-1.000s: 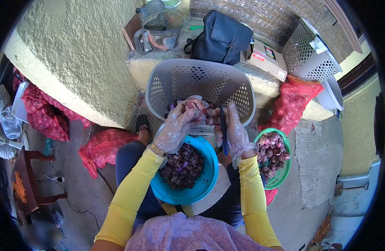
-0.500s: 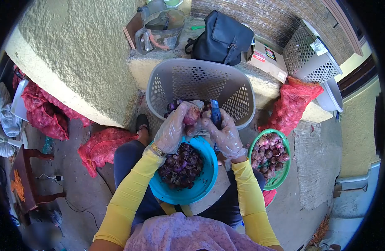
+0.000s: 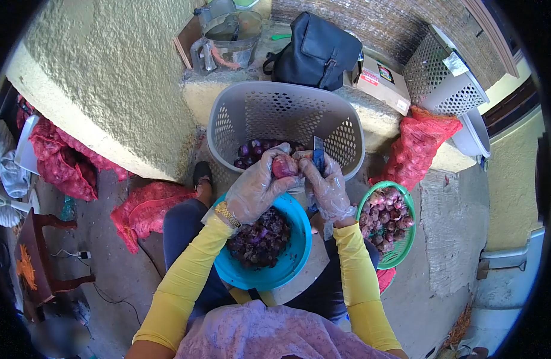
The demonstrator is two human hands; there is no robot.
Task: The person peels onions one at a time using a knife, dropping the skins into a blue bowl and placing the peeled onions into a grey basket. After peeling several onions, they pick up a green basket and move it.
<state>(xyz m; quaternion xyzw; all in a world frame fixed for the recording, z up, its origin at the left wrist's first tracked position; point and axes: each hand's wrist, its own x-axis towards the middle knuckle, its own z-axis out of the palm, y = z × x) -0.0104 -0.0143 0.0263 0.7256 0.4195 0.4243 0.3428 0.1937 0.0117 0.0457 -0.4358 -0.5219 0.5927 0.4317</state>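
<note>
A red onion point(image 3: 284, 167) sits in the fingers of my left hand point(image 3: 248, 188), which wears a clear plastic glove. My right hand point(image 3: 330, 194), gloved the same way, is closed around a blue cutter knife point(image 3: 318, 157) with its blade pointing up. The right fingertips are right at the onion's side. Below both hands, dark onion skins point(image 3: 260, 239) fill a blue basin point(image 3: 300, 263) between my knees. Just beyond the hands, shiny purple onions point(image 3: 248, 154) lie in a grey perforated basket point(image 3: 342, 107).
A green basket point(image 3: 411, 242) of unpeeled onions stands at my right. Red mesh sacks lie on both sides, one full sack point(image 3: 416, 146) by the step and another point(image 3: 150, 209) near my foot. A black backpack point(image 3: 317, 51) and a cardboard box point(image 3: 383, 87) rest on the step.
The onion has turned and shifted slightly right and down in my left hand. The knife has moved a little right, its blade now more upright. More onions show in the grey basket.
</note>
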